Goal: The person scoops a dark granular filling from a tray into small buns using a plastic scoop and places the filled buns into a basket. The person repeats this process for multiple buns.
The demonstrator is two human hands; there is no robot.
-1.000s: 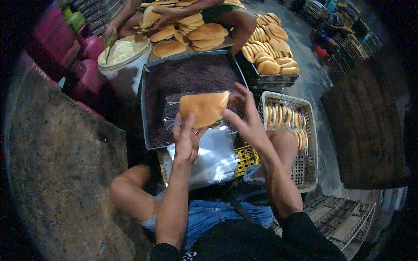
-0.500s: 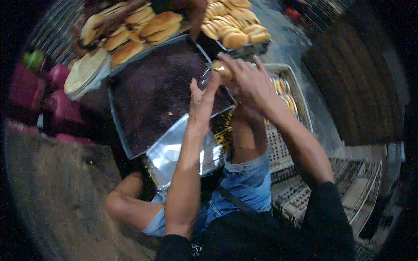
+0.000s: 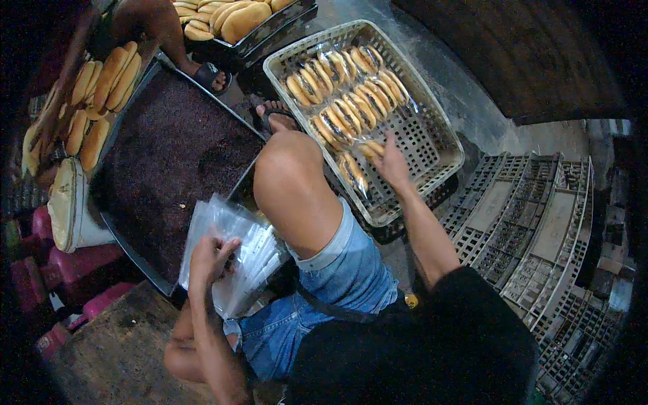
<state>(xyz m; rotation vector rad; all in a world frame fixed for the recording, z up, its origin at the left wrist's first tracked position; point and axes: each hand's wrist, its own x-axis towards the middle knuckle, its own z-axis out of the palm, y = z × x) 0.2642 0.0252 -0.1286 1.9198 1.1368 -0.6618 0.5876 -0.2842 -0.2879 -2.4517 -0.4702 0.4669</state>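
My right hand reaches into a pale plastic crate, its fingers closed on the end of a filled bun in clear plastic. Rows of similar bagged buns with dark filling stand on edge beside it. Over a stack of clear plastic bags near my lap, my left hand has its fingers curled, thumb and forefinger close together on the bags. Left of my raised knee lies a large metal tray of dark, crumbly filling.
Split buns lie beyond the tray's left side. A dark tray of buns stands at the back. Someone's sandalled foot rests by the filling tray. At left is a white tub; stacked crates stand at right.
My hands have parted. The right hand has carried the bagged bun rightward into the crate, while the left has dropped back to the bags. The view has swung right.
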